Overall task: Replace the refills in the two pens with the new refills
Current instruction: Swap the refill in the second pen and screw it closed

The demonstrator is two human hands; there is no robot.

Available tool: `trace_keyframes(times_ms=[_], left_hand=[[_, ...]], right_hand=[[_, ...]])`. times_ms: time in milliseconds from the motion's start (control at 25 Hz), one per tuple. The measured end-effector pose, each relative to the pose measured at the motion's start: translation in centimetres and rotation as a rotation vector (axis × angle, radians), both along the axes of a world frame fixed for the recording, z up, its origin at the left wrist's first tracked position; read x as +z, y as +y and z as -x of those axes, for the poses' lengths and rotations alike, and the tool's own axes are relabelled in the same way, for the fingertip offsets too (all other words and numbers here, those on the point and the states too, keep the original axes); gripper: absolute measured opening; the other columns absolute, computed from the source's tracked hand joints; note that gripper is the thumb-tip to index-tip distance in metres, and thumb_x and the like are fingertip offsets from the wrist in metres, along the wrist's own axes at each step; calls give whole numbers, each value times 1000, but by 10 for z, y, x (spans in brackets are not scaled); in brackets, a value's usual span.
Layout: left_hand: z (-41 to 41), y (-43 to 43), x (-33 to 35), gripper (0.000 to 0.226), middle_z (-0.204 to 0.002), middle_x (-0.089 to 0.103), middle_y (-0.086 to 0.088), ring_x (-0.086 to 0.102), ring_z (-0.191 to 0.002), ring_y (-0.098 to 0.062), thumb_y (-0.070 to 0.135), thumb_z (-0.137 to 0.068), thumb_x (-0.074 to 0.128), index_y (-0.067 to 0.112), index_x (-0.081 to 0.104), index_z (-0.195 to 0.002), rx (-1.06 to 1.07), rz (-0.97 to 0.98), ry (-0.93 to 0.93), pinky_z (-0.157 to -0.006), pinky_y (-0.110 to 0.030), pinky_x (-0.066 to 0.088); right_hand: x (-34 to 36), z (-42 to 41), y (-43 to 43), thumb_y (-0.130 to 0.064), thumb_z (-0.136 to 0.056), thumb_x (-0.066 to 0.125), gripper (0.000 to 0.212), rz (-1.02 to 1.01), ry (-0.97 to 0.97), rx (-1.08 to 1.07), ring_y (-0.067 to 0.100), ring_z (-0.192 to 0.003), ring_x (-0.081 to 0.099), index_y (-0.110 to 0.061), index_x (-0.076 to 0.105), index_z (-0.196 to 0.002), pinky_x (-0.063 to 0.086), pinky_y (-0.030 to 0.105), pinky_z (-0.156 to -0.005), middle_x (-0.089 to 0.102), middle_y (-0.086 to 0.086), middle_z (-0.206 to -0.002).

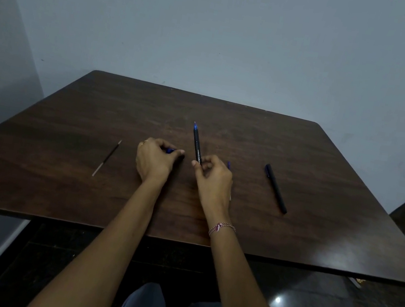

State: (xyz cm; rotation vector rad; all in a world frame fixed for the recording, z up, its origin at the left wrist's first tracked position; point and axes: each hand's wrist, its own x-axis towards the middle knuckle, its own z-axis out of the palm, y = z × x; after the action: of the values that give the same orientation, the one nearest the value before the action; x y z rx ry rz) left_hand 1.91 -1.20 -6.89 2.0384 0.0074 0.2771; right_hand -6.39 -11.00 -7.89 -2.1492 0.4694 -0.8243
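Observation:
My right hand [212, 175] grips the lower end of a black pen [196, 143] whose blue tip points up and away from me. My left hand [155, 161] is curled, knuckles up, around a small blue piece [169, 151], likely the pen's cap; most of it is hidden. A second black pen [276, 188], capped, lies on the table to the right of my right hand. A thin loose refill [106, 158] lies to the left of my left hand. Another blue-tipped refill [228, 164] peeks out just behind my right hand, mostly hidden.
The dark wooden table [55, 195] stands against a grey wall, its near edge running just past my forearms. Dark glossy floor shows to the right and below. My knees are under the near edge.

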Motion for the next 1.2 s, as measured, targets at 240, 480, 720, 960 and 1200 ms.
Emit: trace_keyframes(times_ms=[240,480,720,960,1200], left_hand=[[1,-2,0,26,-105,66,-5,50,-112,-27,46,-70,77,24,75,-84,22,-284,-26,-90,-40,40],[-3,-2,-2,40,-117,61,-14,51,-114,-29,39,-90,58,5,69,-107,91,-16,-130,-93,-37,41],[-2,-2,1,26,-96,74,-6,70,-92,-17,9,-98,45,0,60,-116,-457,978,89,-77,-24,56],[-3,-1,-1,21,-90,76,-3,72,-89,-17,7,-96,47,5,63,-110,-621,1029,130,-70,-22,55],[-4,1,-2,12,-79,76,-3,73,-78,-16,5,-90,57,8,68,-95,-552,1018,131,-68,-24,58]], right_hand=[[0,-1,-1,-25,-84,69,13,-40,-18,16,5,-62,52,-14,65,-89,42,21,-62,57,-9,-71],[0,-1,-1,-28,-84,70,16,-31,22,40,5,-62,53,-16,68,-94,43,20,-60,58,-8,-69],[1,-1,1,-28,-82,71,17,-33,37,135,8,-64,59,-17,70,-94,53,29,-68,65,-6,-70],[-2,-4,0,-26,-79,74,14,-54,17,153,-2,-52,51,-17,70,-90,45,18,-58,55,-13,-57],[-1,-2,0,-27,-77,76,17,-61,39,185,-1,-52,53,-15,71,-87,48,19,-59,58,-11,-58]])
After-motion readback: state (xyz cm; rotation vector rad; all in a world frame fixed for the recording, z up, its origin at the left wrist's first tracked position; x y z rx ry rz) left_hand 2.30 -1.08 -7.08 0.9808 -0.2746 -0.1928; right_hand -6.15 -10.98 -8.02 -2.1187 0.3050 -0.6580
